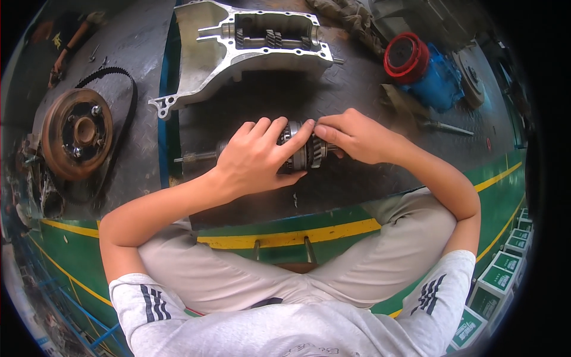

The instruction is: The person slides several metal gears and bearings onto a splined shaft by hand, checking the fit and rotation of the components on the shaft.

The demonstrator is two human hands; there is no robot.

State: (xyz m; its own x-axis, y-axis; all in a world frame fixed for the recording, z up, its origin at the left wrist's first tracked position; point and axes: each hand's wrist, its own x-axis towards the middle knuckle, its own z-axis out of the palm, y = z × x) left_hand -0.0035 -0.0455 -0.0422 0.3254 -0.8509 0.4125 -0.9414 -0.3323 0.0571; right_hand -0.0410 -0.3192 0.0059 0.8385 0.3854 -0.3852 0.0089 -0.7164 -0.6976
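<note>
A gear shaft assembly (317, 153) lies crosswise on the dark metal bench in front of me. Its thin splined end (196, 156) sticks out to the left. Over the middle of it my left hand (253, 156) is wrapped, with thumb and fingers around the stacked gears and rings. At the assembly's right end my right hand (355, 138) pinches close beside a helical gear. The parts under both palms are hidden. Just beyond stands an aluminium gearbox housing (196, 53), its open side showing helical gears (273, 39) on a shaft inside.
A rusty pulley wheel (53, 134) and a black toothed belt (132, 98) sit at the left. To the far right are a blue part with a red ring (437, 83) and a metal rod (449, 128). Another person's hand (57, 64) shows far left. Boxes (496, 279) line the right floor.
</note>
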